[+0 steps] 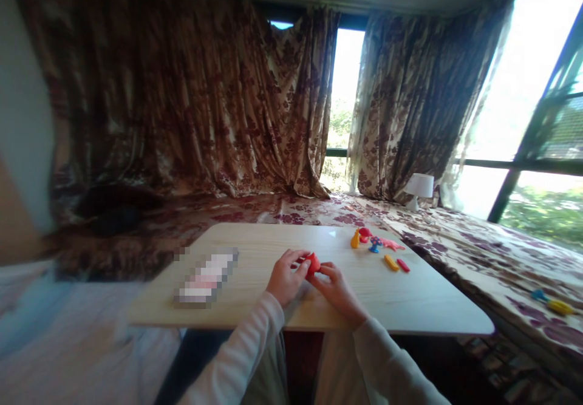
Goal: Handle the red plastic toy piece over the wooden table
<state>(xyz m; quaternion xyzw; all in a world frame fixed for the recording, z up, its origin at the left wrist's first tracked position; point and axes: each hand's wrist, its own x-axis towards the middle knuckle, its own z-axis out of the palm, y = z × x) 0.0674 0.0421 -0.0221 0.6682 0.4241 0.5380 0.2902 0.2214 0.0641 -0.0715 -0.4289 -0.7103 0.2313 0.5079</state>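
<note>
A small red lump of clay (pixel 313 263) is pinched between both my hands above the light wooden table (pixel 255 308). My left hand (pixel 286 277) curls its fingers round the lump's left side. My right hand (pixel 336 288) grips it from the right with fingertips pressed on it. Both sleeves are pale. Farther right on the table lie small coloured toy pieces: an orange one (pixel 354 239), a red one (pixel 364 234), a blue one (pixel 374 245), a pink one (pixel 392 245), an orange stick (pixel 390 263) and a red stick (pixel 402 265).
A blurred-out flat object (pixel 206 277) lies on the table's left part. A white lamp (pixel 419 189) stands on the patterned cushioned bench behind. A blue and yellow toy (pixel 552 303) lies on the bench at right. Floral curtains and windows close the back.
</note>
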